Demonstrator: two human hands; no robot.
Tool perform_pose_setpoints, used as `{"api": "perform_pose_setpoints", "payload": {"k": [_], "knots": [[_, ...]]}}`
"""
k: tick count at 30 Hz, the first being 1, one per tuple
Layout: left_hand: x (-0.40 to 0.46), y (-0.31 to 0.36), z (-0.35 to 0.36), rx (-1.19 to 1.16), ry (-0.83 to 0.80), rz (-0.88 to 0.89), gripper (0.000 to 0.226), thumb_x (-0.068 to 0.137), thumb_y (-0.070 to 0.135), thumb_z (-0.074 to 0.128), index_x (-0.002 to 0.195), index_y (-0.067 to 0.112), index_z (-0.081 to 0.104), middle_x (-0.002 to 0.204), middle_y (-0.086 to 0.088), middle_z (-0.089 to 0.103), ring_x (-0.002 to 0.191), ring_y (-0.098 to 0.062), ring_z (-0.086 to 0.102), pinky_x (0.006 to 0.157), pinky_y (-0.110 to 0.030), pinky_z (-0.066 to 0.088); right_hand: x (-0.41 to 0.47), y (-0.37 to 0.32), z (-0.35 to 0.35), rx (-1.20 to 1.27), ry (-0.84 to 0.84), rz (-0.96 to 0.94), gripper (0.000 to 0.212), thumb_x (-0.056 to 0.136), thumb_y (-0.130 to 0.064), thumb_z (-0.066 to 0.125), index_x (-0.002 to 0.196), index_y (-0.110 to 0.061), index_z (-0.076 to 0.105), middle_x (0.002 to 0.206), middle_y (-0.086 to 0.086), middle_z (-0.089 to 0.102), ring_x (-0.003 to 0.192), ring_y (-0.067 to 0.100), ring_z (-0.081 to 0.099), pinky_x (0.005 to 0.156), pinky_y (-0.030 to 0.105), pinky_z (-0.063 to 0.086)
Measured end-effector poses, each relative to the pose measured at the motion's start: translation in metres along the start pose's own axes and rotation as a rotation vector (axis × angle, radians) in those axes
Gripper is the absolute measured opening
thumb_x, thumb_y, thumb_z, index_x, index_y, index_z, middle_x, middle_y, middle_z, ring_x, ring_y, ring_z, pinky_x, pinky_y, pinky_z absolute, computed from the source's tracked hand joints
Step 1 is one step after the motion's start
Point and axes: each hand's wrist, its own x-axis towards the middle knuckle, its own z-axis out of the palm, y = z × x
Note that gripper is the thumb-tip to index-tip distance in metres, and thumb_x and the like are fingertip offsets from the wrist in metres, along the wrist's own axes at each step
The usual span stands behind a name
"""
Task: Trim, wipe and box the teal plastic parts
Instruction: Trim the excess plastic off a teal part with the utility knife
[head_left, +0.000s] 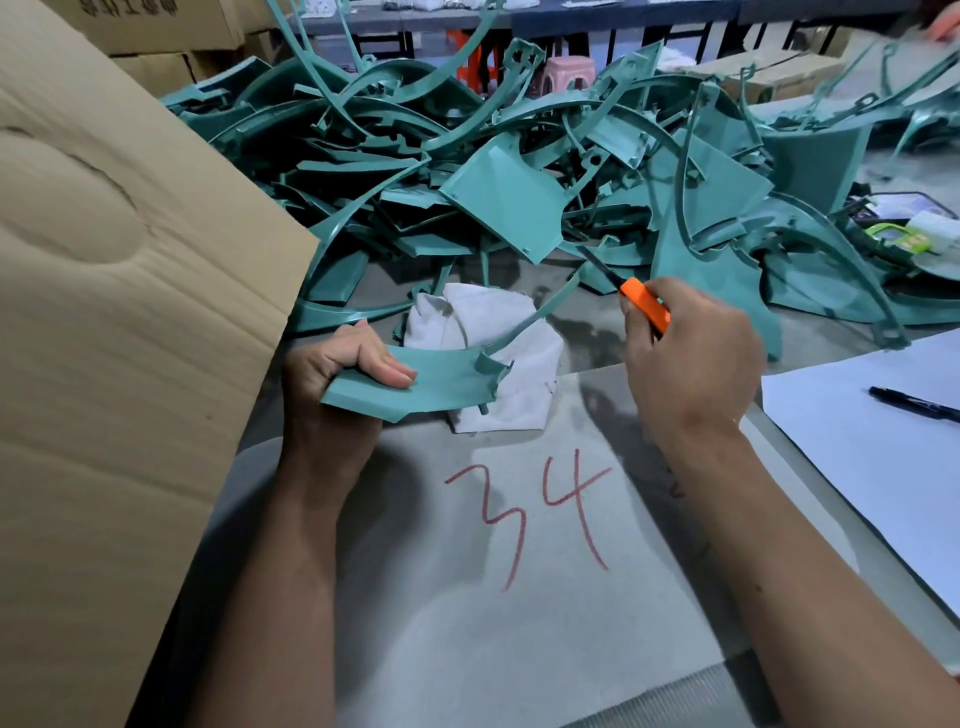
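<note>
Teal plastic part (415, 382), a thin curved moulded panel with a long narrow arm arcing up and to the right from it, is held just above the grey table (519, 649) in the only view, the head camera. The left hand (337, 374) grips the panel's broad flat end, thumb on top and fingers curled beneath. The right hand (691, 358) is wrapped round an orange-handled utility knife (644, 304), whose dark blade points up and left toward the far tip of the thin arm; whether the blade touches the plastic I cannot tell.

Just behind the part lies a crumpled white cloth (493, 353), and beyond that a big tangled heap of teal plastic mouldings (498, 197) covers the table. A tan cardboard box flap (119, 286) stands at the left. A white paper sheet (872, 447) with a black pen (914, 405) on it lies at the right.

The part looks light and fairly stiff in its panel, but the slender arm probably flexes and could snap or spring under knife pressure. The glossy surface may be slippery, so the broad panel end is the sound place to hold, with fingers kept clear of the blade's path.
</note>
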Motion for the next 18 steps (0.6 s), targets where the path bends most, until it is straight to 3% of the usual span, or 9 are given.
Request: {"api": "perform_pose_setpoints", "payload": {"k": [5, 8, 11, 18], "knots": [[0.000, -0.005, -0.002, 0.018, 0.000, 0.000, 0.025, 0.076, -0.019, 0.057, 0.073, 0.004, 0.067, 0.067, -0.022, 0.061, 0.062, -0.028, 0.051, 0.085, -0.013, 0.044, 0.001, 0.001, 0.000, 0.079, 0.020, -0.034, 0.024, 0.101, -0.040, 0.062, 0.099, -0.018, 0.072, 0.072, 0.001, 0.064, 0.062, 0.026, 0.054, 0.056, 0.034, 0.040], [0.000, -0.004, -0.002, 0.008, -0.004, -0.019, 0.021, 0.077, -0.015, 0.060, 0.075, 0.005, 0.067, 0.069, -0.022, 0.061, 0.062, -0.028, 0.051, 0.073, -0.025, 0.046, 0.001, 0.005, 0.005, 0.019, -0.008, 0.017, 0.022, 0.100, -0.038, 0.063, 0.100, -0.019, 0.072, 0.073, 0.003, 0.062, 0.065, 0.027, 0.049, 0.059, 0.033, 0.036], [-0.001, -0.001, -0.002, 0.001, 0.007, -0.035, 0.005, 0.075, 0.003, 0.062, 0.075, 0.003, 0.068, 0.070, -0.020, 0.062, 0.061, -0.026, 0.053, 0.063, -0.025, 0.043, 0.003, 0.007, 0.009, 0.008, -0.029, 0.033, 0.021, 0.100, -0.039, 0.064, 0.103, -0.020, 0.072, 0.079, 0.006, 0.067, 0.068, 0.027, 0.047, 0.062, 0.033, 0.034], [-0.002, -0.003, 0.001, 0.019, 0.058, -0.112, 0.026, 0.076, -0.011, 0.052, 0.067, 0.009, 0.066, 0.067, -0.013, 0.062, 0.060, -0.021, 0.054, 0.061, -0.023, 0.045, -0.001, 0.003, 0.008, 0.034, -0.141, -0.086, 0.023, 0.097, -0.042, 0.070, 0.112, -0.024, 0.076, 0.085, 0.004, 0.073, 0.074, 0.031, 0.062, 0.064, 0.036, 0.050]]}}
